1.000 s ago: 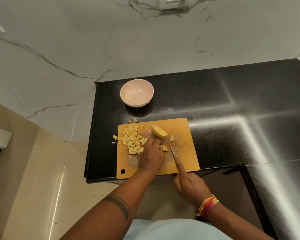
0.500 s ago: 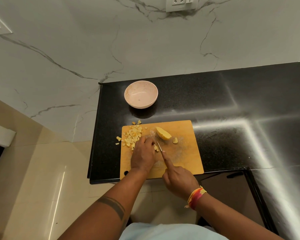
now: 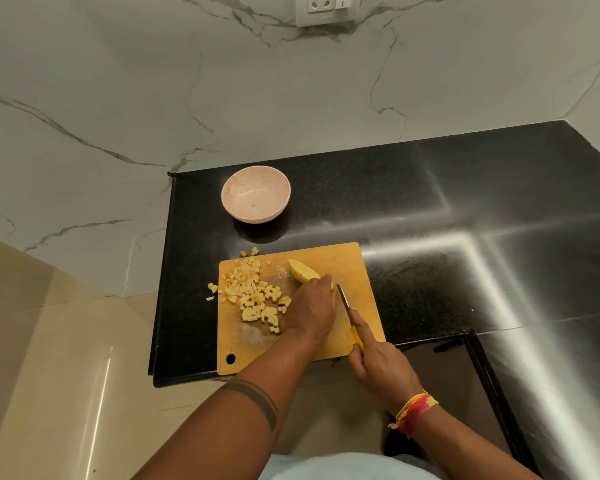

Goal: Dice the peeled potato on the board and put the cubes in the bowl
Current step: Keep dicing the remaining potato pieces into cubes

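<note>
An orange cutting board [image 3: 357, 271] lies on the black counter. On its far middle rests a peeled potato piece [image 3: 302, 270]; my left hand [image 3: 312, 308] reaches onto its near end and holds it. A heap of potato cubes [image 3: 255, 296] covers the board's left half, with a few cubes off the left edge. My right hand [image 3: 381, 370] grips a yellow-handled knife [image 3: 345, 301], whose blade points away just right of my left hand. The pink bowl [image 3: 255, 194] stands beyond the board and holds no cubes.
The black counter [image 3: 465, 209] stretches to the right and ends at an edge on the left and near the board's front. A marble wall with a socket [image 3: 326, 8] rises behind. A dark opening [image 3: 440, 372] lies below the counter on the right.
My left hand pushed the loose cubes left into the heap, then moved up and right onto the potato piece. The knife swung back to the right of that hand.
</note>
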The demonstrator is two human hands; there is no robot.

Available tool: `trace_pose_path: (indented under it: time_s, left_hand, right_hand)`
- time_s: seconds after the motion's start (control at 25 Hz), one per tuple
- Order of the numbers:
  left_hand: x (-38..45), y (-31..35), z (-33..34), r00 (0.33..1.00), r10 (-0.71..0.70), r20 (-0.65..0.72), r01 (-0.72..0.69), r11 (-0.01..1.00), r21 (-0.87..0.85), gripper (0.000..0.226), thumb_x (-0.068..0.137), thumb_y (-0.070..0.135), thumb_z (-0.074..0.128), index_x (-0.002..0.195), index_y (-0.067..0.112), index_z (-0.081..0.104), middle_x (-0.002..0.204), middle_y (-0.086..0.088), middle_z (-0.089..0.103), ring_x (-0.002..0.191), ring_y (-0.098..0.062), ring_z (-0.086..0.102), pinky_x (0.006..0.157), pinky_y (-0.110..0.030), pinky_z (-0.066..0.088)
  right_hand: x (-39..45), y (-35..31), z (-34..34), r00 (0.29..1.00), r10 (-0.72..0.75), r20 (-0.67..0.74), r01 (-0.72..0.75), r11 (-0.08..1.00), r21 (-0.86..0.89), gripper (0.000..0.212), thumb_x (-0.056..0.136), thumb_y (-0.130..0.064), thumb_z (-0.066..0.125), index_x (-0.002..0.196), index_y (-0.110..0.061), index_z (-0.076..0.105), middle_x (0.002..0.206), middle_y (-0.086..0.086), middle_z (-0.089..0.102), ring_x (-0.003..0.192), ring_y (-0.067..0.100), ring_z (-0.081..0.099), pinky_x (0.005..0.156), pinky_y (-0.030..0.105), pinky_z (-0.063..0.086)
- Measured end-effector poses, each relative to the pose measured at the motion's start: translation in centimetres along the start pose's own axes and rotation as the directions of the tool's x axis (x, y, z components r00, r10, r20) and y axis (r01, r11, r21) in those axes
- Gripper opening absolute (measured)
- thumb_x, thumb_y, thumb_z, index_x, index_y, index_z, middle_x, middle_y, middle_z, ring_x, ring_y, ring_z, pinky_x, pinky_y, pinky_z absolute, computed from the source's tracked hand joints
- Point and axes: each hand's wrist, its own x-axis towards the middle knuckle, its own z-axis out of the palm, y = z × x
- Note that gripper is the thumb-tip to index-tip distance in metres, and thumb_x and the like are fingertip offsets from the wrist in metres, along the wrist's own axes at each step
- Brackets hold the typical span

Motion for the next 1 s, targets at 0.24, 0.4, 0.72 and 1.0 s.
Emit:
trace_pose_path:
  time_s: [0.24,0.4,0.72,1.0]
  left_hand:
    - [0.8,1.0,0.5,0.998,0.026,0.058,-0.036,0.986,0.166,0.024,0.108,0.021,0.039,0.121,0.014,0.057,0.12,-0.009,0.062,0.105,-0.028,0.063,0.082,-0.04,0.053]
    - [0.2,-0.1,0.5,0.999,-0.014,0.044,0.007,0.988,0.151,0.021,0.108,0.025,0.038,0.116,0.018,0.057,0.118,-0.007,0.061,0.102,-0.028,0.063,0.078,-0.044,0.055]
    - [-2.2,-2.1,0.3,0.999,0.0,-0.039,0.004,0.995,0.095,0.025,0.105,0.03,0.049,0.124,0.019,0.06,0.123,-0.002,0.059,0.108,-0.022,0.055,0.084,-0.034,0.049]
    - [-1.0,-0.7,-0.9,1.0,-0.027,0.004,0.026,0.994,0.106,0.029,0.108,0.031,0.038,0.132,0.022,0.053,0.112,-0.009,0.07,0.098,-0.032,0.068,0.074,-0.04,0.057]
  right_hand:
    - [0.6,0.2,0.2,0.999,0.033,0.0,-0.033,0.999,0.011,0.076,0.096,-0.032,0.038,0.161,-0.04,-0.001,0.058,-0.006,0.049,0.049,0.018,0.047,0.049,0.036,0.031]
    - [0.1,0.4,0.4,0.999,0.032,0.001,-0.032,0.999,0.023,0.076,0.098,-0.03,0.041,0.162,-0.039,0.001,0.06,-0.006,0.05,0.05,0.017,0.048,0.046,0.033,0.026]
    - [0.1,-0.2,0.5,1.0,0.021,0.002,-0.021,0.999,0.033,0.073,0.1,-0.029,0.042,0.163,-0.036,0.005,0.061,-0.005,0.052,0.052,0.017,0.05,0.05,0.037,0.035]
    - [0.9,-1.1,0.1,0.999,0.044,0.014,-0.045,0.998,0.049,0.073,0.1,-0.028,0.042,0.162,-0.036,0.005,0.062,-0.005,0.052,0.052,0.014,0.048,0.049,0.033,0.033]
